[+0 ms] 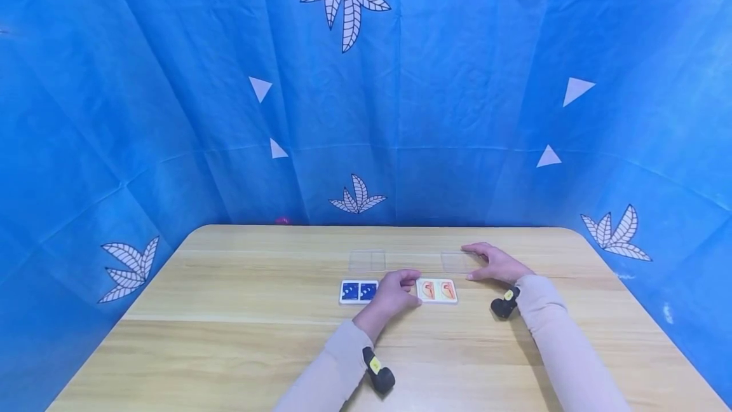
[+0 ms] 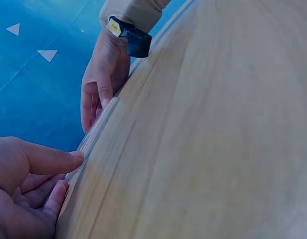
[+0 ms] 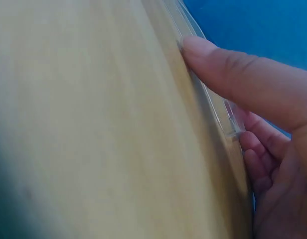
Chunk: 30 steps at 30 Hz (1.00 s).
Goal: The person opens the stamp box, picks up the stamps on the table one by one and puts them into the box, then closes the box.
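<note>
Toward the back of the table, my left hand [image 1: 393,295] pinches the left end of a flat case [image 1: 437,290] showing two cream cards with orange pictures. Its thumb lies along the case's near edge, and the other fingers reach to the far side. Behind that case, my right hand [image 1: 496,264] holds the right end of a clear plastic cover [image 1: 454,262] between thumb and fingers. The right wrist view shows the thumb on one long edge of the clear cover [image 3: 218,107], fingers across from it. The left wrist view shows the case [image 2: 100,123] nearly edge-on.
Left of my left hand lies a second flat case [image 1: 358,292] with two dark blue cards. Another clear cover [image 1: 367,260] lies behind it. The wooden table [image 1: 240,336] ends at a blue patterned curtain [image 1: 446,164] at the back and sides.
</note>
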Each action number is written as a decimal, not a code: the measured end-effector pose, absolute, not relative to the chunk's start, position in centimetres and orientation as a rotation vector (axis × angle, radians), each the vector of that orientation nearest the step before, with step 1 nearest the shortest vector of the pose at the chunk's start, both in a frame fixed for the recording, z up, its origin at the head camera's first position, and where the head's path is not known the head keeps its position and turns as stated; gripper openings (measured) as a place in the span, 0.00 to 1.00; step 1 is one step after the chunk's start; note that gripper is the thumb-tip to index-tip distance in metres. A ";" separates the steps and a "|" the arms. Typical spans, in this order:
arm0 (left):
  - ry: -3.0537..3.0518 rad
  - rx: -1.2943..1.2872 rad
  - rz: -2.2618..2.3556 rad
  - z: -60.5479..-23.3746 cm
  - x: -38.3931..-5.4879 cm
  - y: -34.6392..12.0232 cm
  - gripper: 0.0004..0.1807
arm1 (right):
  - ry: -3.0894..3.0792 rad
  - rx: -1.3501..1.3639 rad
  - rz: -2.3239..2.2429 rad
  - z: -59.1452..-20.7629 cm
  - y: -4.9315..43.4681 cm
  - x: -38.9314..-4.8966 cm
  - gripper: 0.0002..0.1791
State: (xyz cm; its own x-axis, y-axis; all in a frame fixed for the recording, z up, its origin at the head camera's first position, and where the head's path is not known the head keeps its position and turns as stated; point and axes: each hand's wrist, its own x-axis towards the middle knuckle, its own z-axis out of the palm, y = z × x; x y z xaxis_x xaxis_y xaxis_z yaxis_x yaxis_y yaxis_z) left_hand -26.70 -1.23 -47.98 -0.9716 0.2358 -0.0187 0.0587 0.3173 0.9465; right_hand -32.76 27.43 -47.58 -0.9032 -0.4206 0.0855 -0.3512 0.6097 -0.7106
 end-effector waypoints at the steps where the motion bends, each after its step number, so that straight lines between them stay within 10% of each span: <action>1: 2.421 0.272 1.730 -48.0 -26.7 -1.2 0.31 | 2.745 -0.662 -1.165 -47.6 27.4 -32.8 0.42; 30: 2.424 0.249 1.729 -48.0 -26.7 -1.2 0.32 | 2.681 -0.490 -1.397 -47.4 26.6 -32.1 0.34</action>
